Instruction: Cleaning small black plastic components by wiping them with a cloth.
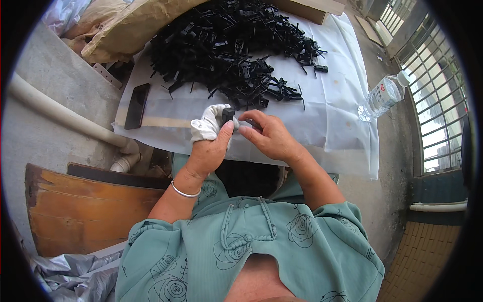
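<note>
My left hand (214, 151) holds a small black plastic part (228, 115) upright, its thumb pressed against the near side. A crumpled white cloth (207, 124) is bunched around the fingers of that hand; whether it is a glove I cannot tell. My right hand (269, 133) is close against the part's right side, thumb and index finger drawn together in a pinch. What sits between those fingertips is too small to make out. Just beyond both hands lies a large heap of similar black plastic parts (221, 45), many with thin sticks jutting out.
White plastic sheeting (332, 110) covers the table. A dark phone (137, 106) lies at its left edge, a clear water bottle (383, 97) at the right. A brown paper sack (136, 32) and a cardboard box (307, 10) are at the back. A pipe (65, 113) runs along the left.
</note>
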{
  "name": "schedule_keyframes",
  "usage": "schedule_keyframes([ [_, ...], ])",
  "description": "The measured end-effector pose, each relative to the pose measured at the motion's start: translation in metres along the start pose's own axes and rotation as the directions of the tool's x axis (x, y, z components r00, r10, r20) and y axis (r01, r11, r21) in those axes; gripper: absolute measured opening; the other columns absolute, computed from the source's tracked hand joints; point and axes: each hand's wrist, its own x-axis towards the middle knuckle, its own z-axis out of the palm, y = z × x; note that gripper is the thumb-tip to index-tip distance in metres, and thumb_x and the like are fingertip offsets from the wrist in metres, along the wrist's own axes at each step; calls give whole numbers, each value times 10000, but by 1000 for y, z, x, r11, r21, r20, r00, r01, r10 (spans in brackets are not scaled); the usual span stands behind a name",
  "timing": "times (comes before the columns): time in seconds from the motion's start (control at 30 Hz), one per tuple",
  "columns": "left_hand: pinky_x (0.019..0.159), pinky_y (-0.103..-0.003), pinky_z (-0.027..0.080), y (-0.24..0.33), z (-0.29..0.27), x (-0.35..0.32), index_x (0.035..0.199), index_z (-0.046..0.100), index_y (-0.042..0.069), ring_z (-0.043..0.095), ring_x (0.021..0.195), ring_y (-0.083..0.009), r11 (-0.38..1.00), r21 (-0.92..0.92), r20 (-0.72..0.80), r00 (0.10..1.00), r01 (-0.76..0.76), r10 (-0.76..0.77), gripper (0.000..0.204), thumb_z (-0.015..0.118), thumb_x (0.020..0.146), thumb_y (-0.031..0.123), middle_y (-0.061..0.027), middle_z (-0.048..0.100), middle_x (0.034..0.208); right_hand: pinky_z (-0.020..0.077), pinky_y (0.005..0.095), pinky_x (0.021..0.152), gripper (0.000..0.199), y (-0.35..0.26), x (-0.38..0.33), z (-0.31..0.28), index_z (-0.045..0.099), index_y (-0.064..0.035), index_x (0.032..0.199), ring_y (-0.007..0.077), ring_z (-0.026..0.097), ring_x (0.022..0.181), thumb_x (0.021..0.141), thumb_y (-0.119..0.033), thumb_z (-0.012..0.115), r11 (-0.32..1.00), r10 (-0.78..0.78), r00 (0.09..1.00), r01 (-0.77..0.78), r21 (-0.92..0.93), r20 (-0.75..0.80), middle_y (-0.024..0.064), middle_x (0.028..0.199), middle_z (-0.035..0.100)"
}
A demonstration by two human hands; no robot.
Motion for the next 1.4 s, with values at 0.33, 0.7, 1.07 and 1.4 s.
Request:
schedule_keyframes([
  [0.33, 517, -177, 353, 9, -6, 0, 1233, 376, 27, 399, 607, -31, 987, -20, 176, 973, 157, -151, 337, 407, 903, 90, -11, 507, 864, 330, 200, 517, 119, 7, 0, -4, 593, -41, 854, 52, 372, 566, 774, -80, 673, 981, -125, 992, 127, 149, -24, -36, 612, 429],
  [0.7, 696, -190, 378, 4, -3, -3, 1072, 472, 8, 439, 769, -74, 985, -36, 182, 971, 166, -157, 240, 417, 838, 16, -24, 485, 903, 384, 284, 540, 223, 4, -3, 11, 515, 5, 760, 145, 415, 560, 901, -168, 507, 959, -271, 961, 274, 73, -53, 71, 615, 471],
  [1.07, 854, -333, 426, 2, -9, -5, 1122, 509, -18, 542, 957, -301, 838, 444, 249, 942, -317, 225, 312, 518, 830, 92, -179, 576, 993, 405, 324, 528, 212, 16, -3, 7, 527, 1, 748, 202, 453, 527, 874, -169, 537, 990, -138, 990, 137, -40, -14, 119, 620, 516],
  [1.4, 818, -316, 467, -7, 2, 16, 1128, 529, -18, 588, 945, -242, 837, 499, -8, 965, -223, 262, 309, 587, 839, 75, -150, 568, 1087, 466, 359, 508, 101, 38, 1, 9, 526, -65, 813, 283, 551, 570, 787, -146, 578, 647, -505, 844, 231, -727, -182, 67, 657, 516],
])
